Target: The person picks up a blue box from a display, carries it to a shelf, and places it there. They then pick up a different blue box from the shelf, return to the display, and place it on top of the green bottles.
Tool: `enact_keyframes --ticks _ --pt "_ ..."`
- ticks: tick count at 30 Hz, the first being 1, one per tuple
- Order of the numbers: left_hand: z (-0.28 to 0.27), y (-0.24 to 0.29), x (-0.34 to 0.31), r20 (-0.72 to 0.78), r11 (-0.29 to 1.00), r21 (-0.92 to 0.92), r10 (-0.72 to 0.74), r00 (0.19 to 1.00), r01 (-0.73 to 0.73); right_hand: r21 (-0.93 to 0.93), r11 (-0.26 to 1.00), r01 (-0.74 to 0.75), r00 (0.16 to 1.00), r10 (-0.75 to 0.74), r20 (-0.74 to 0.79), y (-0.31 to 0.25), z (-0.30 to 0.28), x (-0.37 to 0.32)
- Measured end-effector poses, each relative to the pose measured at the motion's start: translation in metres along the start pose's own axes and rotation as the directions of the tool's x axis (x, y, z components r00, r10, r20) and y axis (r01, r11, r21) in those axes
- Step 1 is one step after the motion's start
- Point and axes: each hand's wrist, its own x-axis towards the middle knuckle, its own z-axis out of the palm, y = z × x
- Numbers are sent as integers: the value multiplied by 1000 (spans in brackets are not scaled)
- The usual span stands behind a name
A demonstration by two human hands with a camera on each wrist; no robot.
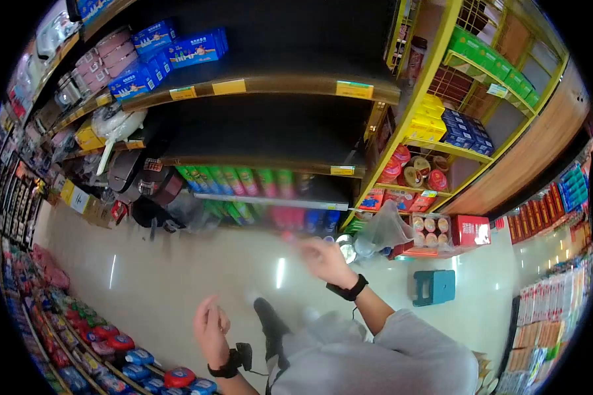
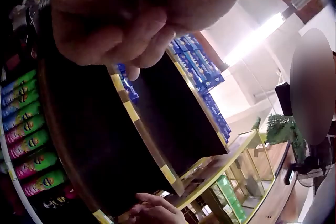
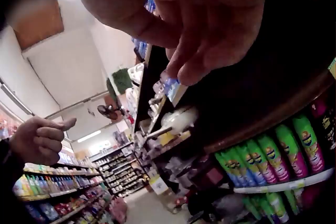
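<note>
My left hand is raised over the floor with its fingers loosely curled around nothing; the left wrist view shows the same hand from close up. Farther forward, the right hand is in front of the lowest shelves, slightly blurred. Its fingers bend loosely in the right wrist view, with nothing visible in them. Rows of green, pink and blue containers stand on a low shelf beyond the right hand. Neither hand touches the shelving.
Dark shelves with yellow price tags rise ahead, with blue boxes at upper left. A yellow rack stands to the right, near a teal stool on the shiny floor. Packed shelving lines both sides.
</note>
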Motion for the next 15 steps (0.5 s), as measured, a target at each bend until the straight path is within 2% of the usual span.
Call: enact_keyframes --ticks 2,3,4,7,11,13,15 --pt "-3 6 37 -4 999 -36 -4 1000 4 -64 998 -26 999 24 -32 2 14 22" --pt "-8 10 56 46 1000 4 0 999 0 -102 994 -26 999 22 -45 3 20 38" --pt "-17 18 77 97 999 46 10 995 -14 -162 984 69 993 -84 -88 1 28 54" --pt "-36 47 140 198 993 104 27 980 -49 -224 973 -45 997 31 -65 -26 43 100" --pt "-60 64 219 299 997 19 70 952 -79 -378 894 240 934 -319 -161 -71 61 168" --pt "-61 75 253 306 996 26 69 949 -81 -402 889 221 934 -311 -176 -86 68 192" --pt "-52 85 278 318 997 -2 68 945 -72 -389 912 129 953 -223 -205 -103 72 211"
